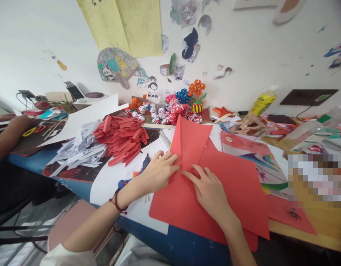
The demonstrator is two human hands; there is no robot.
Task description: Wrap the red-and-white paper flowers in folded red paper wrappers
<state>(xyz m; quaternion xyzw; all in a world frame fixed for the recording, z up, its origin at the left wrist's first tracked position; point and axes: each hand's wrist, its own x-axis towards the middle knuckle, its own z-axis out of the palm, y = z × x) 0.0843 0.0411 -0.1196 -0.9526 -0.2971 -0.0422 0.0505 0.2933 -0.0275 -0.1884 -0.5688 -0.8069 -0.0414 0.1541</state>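
A large sheet of red paper (173,208) lies before me, with a folded-over part (194,138) rising to a point at its far end. My left hand (159,171) has its fingers curled and pressed together on the left edge of the fold. Beside it my right hand (210,188) rests on the sheet, fingers apart and fingertips near the crease. More red paper (234,177) lies beneath and to the right. Under my left forearm are white paper (103,184) and a blue tool (123,183), partly hidden.
Piles of folded white strips (81,147) and red strips (123,138) sit to the left. Paper flowers (196,90) and red-white balls stand by the wall. A yellow bottle (264,100) and clear bottle (311,129) are right. Another person's arm (9,133) is far left, near scissors (34,130).
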